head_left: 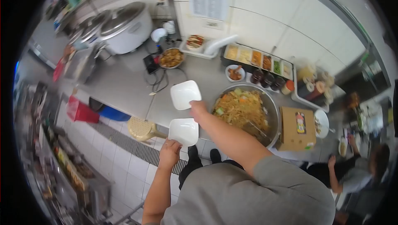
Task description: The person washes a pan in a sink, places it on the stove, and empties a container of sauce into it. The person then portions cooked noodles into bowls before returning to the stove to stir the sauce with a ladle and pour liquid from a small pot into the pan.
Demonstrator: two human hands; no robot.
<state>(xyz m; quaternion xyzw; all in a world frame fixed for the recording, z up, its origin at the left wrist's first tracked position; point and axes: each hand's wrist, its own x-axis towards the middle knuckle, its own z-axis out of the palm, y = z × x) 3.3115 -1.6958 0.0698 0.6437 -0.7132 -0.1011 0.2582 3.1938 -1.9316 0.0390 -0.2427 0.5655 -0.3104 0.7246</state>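
Observation:
My left hand (170, 153) is closed on the near rim of a white square bowl (183, 132), held at the counter's front edge. With my right hand (199, 111) I grip the lower right corner of a second white square bowl (185, 95), which is over the steel counter just beyond the first. Both bowls look bare inside. To the right of my right hand is a large steel basin (271, 113) of noodles (238, 111) with vegetables. A utensil lies partly sunk in the noodles, and my right forearm passes in front of the basin's near left side.
Topping trays (256, 57), sauce jars (267, 80) and a small bowl of meat (235, 73) line the back. A cardboard box (296, 128) stands right of the basin. Left are a food bowl (171, 58), cables and rice cookers (126, 28). A stool (141, 129) stands below; a co-worker (358, 169) is right.

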